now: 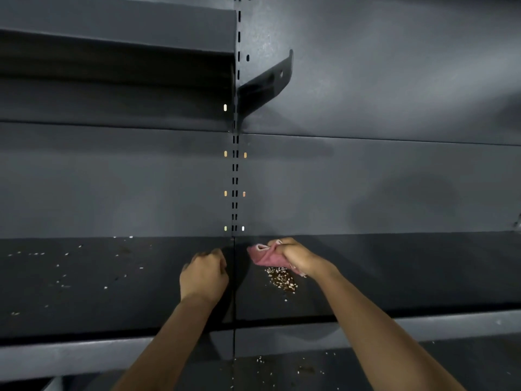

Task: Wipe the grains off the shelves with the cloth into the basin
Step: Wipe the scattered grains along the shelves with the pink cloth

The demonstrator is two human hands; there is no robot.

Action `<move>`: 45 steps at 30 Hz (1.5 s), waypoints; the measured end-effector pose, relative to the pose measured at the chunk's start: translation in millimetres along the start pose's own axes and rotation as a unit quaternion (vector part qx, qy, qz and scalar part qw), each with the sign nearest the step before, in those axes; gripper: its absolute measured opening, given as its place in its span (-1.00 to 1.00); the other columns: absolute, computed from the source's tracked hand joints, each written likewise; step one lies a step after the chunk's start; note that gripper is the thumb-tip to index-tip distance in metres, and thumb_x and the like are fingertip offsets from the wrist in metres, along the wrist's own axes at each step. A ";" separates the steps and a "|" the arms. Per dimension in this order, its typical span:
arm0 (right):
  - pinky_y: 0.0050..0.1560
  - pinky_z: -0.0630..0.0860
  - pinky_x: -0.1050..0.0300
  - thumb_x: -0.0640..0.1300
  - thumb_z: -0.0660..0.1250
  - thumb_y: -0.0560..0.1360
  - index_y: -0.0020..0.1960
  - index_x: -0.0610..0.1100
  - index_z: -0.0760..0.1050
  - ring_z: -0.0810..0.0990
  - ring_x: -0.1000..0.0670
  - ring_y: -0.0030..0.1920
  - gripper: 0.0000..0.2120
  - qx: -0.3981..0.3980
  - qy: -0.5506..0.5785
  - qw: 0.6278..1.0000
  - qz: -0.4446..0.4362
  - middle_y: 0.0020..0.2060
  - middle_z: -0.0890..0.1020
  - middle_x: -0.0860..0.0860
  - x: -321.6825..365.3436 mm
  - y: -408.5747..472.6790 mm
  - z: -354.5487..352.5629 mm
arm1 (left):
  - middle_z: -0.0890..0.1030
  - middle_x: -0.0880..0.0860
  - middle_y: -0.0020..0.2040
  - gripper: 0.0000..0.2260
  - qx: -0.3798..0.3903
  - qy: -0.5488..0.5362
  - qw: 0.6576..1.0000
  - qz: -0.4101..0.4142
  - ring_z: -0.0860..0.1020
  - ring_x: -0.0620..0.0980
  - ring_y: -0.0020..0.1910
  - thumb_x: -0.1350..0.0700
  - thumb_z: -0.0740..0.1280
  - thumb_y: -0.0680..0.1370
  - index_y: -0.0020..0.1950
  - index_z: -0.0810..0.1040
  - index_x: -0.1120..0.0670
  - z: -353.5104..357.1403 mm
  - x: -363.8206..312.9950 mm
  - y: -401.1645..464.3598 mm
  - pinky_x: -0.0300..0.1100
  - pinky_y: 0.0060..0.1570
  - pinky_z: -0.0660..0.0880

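My right hand (293,256) grips a bunched pink cloth (265,258) on the dark shelf (394,277), close to the back wall and just right of the shelf seam. A small heap of grains (282,279) lies on the shelf right in front of the cloth. My left hand (203,277) rests on the shelf just left of the seam with its fingers curled; nothing shows in it. Scattered grains (62,275) dot the left shelf section. No basin is in view.
A lower shelf (366,365) below carries more loose grains (270,371). A slotted upright (235,176) runs up the back wall at the seam. An upper shelf (112,32) sits top left, with a bare bracket (267,80) to its right.
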State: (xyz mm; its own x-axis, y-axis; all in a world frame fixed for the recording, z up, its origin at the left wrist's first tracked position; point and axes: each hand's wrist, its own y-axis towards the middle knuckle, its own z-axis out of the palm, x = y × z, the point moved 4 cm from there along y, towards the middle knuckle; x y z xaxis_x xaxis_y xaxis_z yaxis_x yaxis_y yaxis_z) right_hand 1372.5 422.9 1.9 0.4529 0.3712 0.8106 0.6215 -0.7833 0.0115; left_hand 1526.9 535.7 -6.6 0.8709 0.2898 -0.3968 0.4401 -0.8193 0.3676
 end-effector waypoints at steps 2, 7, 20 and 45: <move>-0.37 0.44 0.48 -0.39 0.07 0.57 0.19 -0.41 0.42 0.54 -0.05 -0.14 -0.74 -0.029 0.079 0.996 0.028 -0.10 0.54 -0.12 0.8 -3.9 -2.3 | 0.60 0.04 -0.03 -0.80 -0.005 -0.002 1.000 0.000 0.54 0.02 -0.06 0.24 0.20 0.50 0.03 0.54 0.03 -0.6 0.2 -0.3 -0.22 -0.14 0.34; -0.20 0.44 0.47 -0.36 0.06 0.57 0.14 -0.35 0.46 0.53 0.01 -0.04 -0.75 -0.023 0.140 0.988 0.059 -0.10 0.57 -0.03 -11.1 -22.3 -13.0 | 0.59 0.04 -0.01 -0.79 -0.003 -0.008 1.000 -0.009 0.55 0.03 -0.03 0.24 0.21 0.50 0.03 0.55 0.03 -0.8 0.7 -1.0 -0.19 -0.10 0.39; 0.08 0.45 0.18 -0.30 0.21 0.52 -0.25 -0.14 0.58 0.61 0.03 -0.03 -0.75 -0.230 0.118 0.965 0.051 -0.12 0.68 -0.08 -49.2 -62.0 -44.5 | 0.61 0.03 -0.05 -0.78 0.012 -0.018 1.000 -0.001 0.56 0.05 -0.05 0.26 0.22 0.47 0.00 0.55 0.02 -2.6 -7.2 -6.6 -0.17 -0.10 0.41; -0.09 0.41 0.26 -0.18 0.27 0.55 -0.06 -0.17 0.62 0.60 0.02 -0.05 -0.85 -0.288 0.094 0.951 0.060 -0.09 0.66 -0.03 -29.6 -90.8 -21.8 | 0.61 0.04 -0.05 -0.82 0.006 -0.018 1.000 -0.010 0.57 0.05 -0.03 0.22 0.23 0.49 0.00 0.55 0.01 -7.3 0.3 -5.4 -0.18 -0.09 0.44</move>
State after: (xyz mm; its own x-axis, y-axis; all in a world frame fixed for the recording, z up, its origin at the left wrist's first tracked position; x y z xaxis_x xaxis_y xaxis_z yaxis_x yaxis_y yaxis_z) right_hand 1288.8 472.2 -10.3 0.3424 0.2078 0.9163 0.0953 -0.9779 0.1862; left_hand 1526.4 543.9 -2.5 0.8534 0.2884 -0.4343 0.4545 -0.8195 0.3489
